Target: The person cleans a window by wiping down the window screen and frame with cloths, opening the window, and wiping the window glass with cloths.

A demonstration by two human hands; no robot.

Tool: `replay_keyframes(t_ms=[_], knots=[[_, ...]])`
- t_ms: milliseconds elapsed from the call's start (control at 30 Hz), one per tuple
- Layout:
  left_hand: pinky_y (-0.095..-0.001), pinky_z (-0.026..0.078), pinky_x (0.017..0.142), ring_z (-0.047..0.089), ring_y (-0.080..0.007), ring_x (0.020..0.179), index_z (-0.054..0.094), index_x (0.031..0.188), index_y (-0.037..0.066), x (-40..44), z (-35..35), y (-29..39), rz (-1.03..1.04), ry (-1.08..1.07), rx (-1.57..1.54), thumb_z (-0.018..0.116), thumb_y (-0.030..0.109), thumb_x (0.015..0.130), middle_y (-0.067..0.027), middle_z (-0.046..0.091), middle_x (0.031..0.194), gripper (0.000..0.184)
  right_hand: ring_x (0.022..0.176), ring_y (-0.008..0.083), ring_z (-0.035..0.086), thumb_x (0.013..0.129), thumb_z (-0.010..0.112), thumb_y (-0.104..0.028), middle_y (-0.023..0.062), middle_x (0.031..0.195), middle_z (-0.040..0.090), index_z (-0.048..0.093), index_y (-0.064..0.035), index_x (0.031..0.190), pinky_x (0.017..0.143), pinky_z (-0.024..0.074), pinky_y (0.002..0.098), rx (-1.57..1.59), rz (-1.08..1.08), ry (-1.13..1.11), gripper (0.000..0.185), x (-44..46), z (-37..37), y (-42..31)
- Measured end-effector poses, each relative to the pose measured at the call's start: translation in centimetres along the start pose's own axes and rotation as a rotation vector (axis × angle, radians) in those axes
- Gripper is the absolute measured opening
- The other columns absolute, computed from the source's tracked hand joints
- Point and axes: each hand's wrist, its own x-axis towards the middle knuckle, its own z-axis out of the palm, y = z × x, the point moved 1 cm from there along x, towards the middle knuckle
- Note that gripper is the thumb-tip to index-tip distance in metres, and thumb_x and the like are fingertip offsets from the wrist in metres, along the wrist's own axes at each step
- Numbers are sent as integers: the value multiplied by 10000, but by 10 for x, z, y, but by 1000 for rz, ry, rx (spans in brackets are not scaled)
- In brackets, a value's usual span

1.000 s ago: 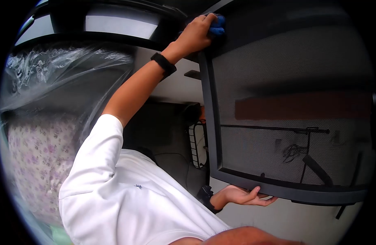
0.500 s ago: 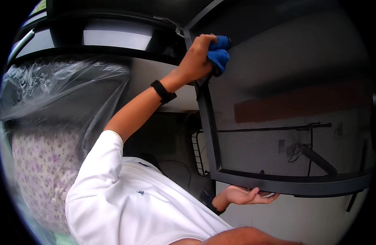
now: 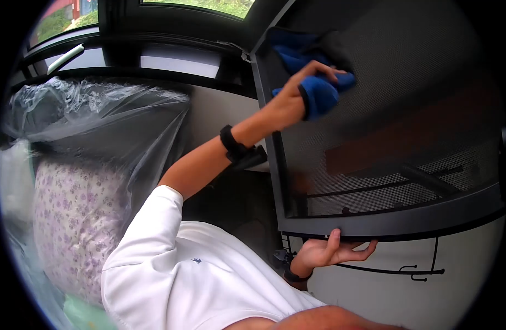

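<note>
Nearest is the person's white shirt (image 3: 209, 286), with a small dark logo on the chest; its sleeve covers the left shoulder at the left side of the view. The left arm stretches up and across, with a black wristband (image 3: 231, 143) around the wrist. A second dark band (image 3: 297, 276) circles the right wrist. The right grip (image 3: 319, 253) is wide: thumb raised and touching the underside of the lower bar (image 3: 385, 223) of a dark frame, fingers loosely bent just below that edge.

The frame borders a mesh panel (image 3: 374, 148). Over its upper left part, the left grip (image 3: 290, 104) is closed around a bunched blue cloth (image 3: 318, 98), part of which spreads above the knuckles, dark along its folds. A reddish-brown strip shows dimly on or through the mesh; I cannot tell which.

To the left, clear plastic sheeting (image 3: 58, 102) lies crumpled over a dark surface and floral-print fabric (image 3: 80, 214). Below the frame, a black rail with hooks (image 3: 393, 270) stands out against a pale wall (image 3: 363, 297). Farthest off, green growth shows through the window (image 3: 209, 6) at the top
</note>
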Motion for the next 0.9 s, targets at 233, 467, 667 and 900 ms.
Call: replay_keyframes(t_ms=[233, 467, 667, 900], knots=[[-420, 398, 1057, 537, -313, 1217, 562, 1274, 63, -37, 92, 50, 219, -501, 238, 672, 115, 868, -172, 598, 1254, 424, 1347, 387, 385, 818, 646, -13, 312, 1489, 250, 69, -37, 1548, 1127, 325, 476, 213, -115, -245, 931, 10, -1, 2], [-367, 523, 919, 608, -227, 1129, 495, 1347, 99, -114, 1, -33, -427, 395, 370, 624, 43, 914, -141, 612, 1191, 455, 1239, 312, 515, 966, 596, -199, 295, 1375, 402, 169, 131, 1469, 996, 475, 366, 216, 116, -552, 738, -15, -20, 61], [-354, 460, 985, 599, -227, 1100, 656, 1177, 51, -131, 74, 31, -652, 386, 567, 554, 75, 949, -105, 648, 1177, 251, 1113, 270, 592, 1012, 557, -280, 275, 1248, 498, 245, 168, 1414, 879, 532, 310, 157, -67, -527, 679, -15, -16, 77], [-361, 458, 994, 559, -233, 1202, 601, 1258, 52, -208, 122, 39, -375, 294, 357, 642, 56, 893, -102, 641, 1212, 367, 1010, 248, 644, 1032, 532, -304, 257, 1180, 557, 362, 137, 1344, 824, 556, 307, 245, -183, -504, 566, -14, -6, 65]])
